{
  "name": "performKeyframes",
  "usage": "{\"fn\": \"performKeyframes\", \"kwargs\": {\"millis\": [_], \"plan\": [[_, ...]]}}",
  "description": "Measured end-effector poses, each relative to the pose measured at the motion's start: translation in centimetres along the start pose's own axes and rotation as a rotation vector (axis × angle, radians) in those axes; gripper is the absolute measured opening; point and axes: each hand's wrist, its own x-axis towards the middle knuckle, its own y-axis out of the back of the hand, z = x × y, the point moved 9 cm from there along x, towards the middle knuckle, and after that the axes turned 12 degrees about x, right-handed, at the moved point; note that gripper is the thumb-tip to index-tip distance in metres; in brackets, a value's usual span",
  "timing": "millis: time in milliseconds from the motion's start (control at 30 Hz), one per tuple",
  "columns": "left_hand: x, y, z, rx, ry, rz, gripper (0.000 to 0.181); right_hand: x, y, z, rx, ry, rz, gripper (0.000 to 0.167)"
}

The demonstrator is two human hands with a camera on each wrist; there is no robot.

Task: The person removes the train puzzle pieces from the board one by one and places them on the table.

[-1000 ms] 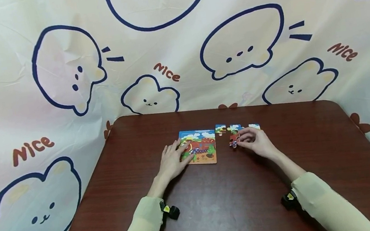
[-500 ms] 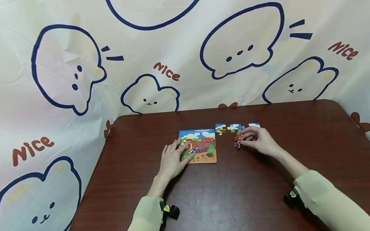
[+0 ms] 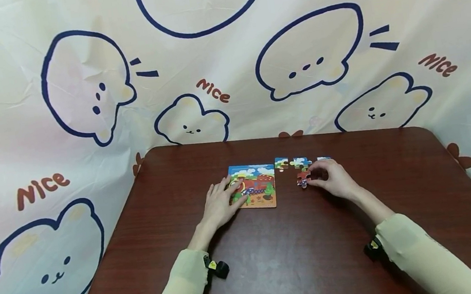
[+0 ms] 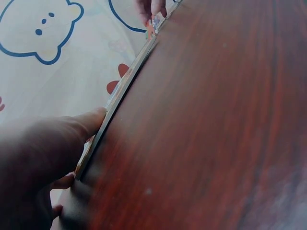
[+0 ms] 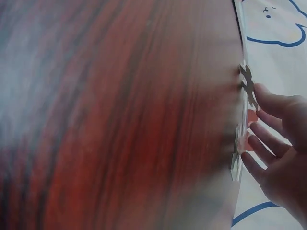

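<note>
My left hand [image 3: 219, 204] lies with spread, nearly straight fingers on the left part of a square picture board [image 3: 261, 202] showing a red train. In the left wrist view the thumb of that hand [image 4: 53, 148] rests at the board's edge [image 4: 112, 108]. To the right of the board, my right hand [image 3: 334, 180] pinches a red jigsaw piece [image 3: 302, 178] between thumb and fingers. The right wrist view shows this piece [image 5: 248, 86] tilted, at the thumb and fingertips of the hand [image 5: 283, 143]. Just behind it lies a blue-topped piece [image 3: 300, 162].
Another jigsaw piece [image 3: 281, 163] lies by the board's upper right corner. One more piece [image 3: 324, 158] is partly covered by my right hand. A patterned cloth [image 3: 233, 59] hangs behind the brown table [image 3: 272, 270].
My right hand has moved slightly to the right with the red piece, which has turned and now faces up more. My left hand has stayed on the board.
</note>
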Motion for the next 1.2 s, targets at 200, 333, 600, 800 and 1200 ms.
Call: {"fn": "performKeyframes", "kwargs": {"millis": [200, 333, 600, 800, 1200], "plan": [[0.0, 0.1, 0.2, 0.005, -0.006, 0.006, 0.064, -0.2, -0.3, 0.0, -0.079, 0.029, -0.032, 0.034], [0.0, 0.2, 0.3, 0.002, -0.008, 0.007, 0.063, -0.2, -0.4, 0.5, -0.086, 0.076, -0.022, 0.036], [0.1, 0.1, 0.4, 0.016, -0.007, -0.003, 0.064, 0.5, -0.7, 3.2, -0.104, 0.087, -0.02, 0.043], [0.0, 0.3, 0.3, 0.017, -0.005, -0.02, 0.063, -0.1, -0.1, 0.6, -0.109, 0.025, -0.005, 0.042], [-0.2, 0.7, -0.1, -0.045, -0.004, -0.022, 0.062, 0.4, -0.2, -0.9, 0.044, 0.101, 0.065, 0.047]]}}
